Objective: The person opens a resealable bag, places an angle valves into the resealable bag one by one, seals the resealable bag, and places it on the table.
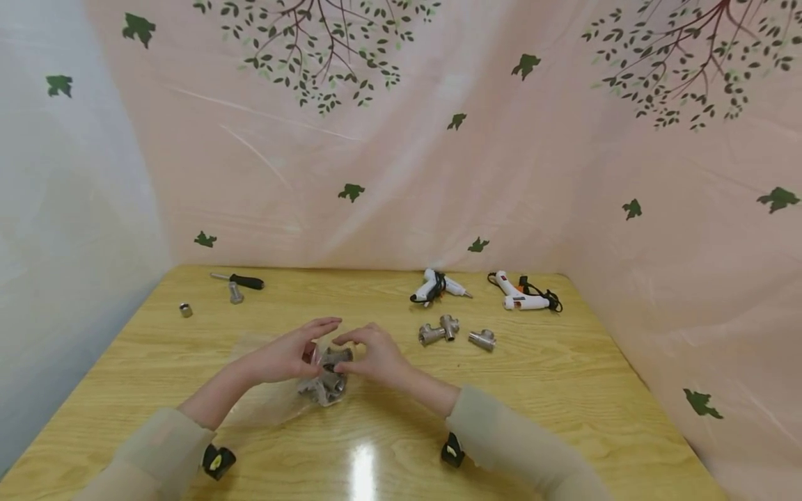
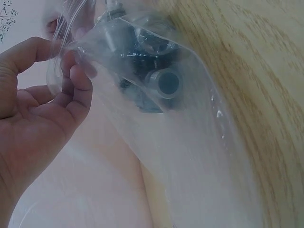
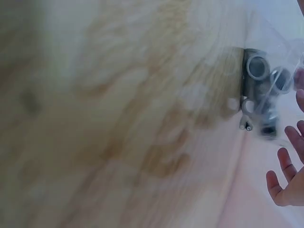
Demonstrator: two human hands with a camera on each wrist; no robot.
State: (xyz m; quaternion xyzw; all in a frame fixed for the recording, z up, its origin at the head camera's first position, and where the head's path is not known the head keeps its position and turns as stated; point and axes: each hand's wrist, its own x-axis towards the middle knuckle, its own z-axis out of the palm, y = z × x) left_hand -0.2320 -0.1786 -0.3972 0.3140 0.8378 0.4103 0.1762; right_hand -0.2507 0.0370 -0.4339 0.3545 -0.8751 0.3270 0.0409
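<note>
A clear plastic bag (image 2: 204,156) lies on the wooden table with several grey metal pipe fittings (image 1: 332,379) bunched at its right end. My left hand (image 1: 285,356) pinches the film just above the fittings, its other fingers curled in the left wrist view. From the opposite side my right hand (image 1: 379,355) holds the bag between thumb and finger, though the contact is partly hidden. In the right wrist view, other fingers (image 3: 286,164) of that hand are loosely spread beside the bag. Round open ends of the fittings show through the film.
Three loose tee fittings (image 1: 450,327) lie right of the bag. Behind them are two white glue guns (image 1: 432,285) with black cords. At the back left lie a black-handled screwdriver (image 1: 247,282), a bolt (image 1: 235,293) and a nut (image 1: 185,309). A printed cloth (image 1: 401,160) surrounds the table.
</note>
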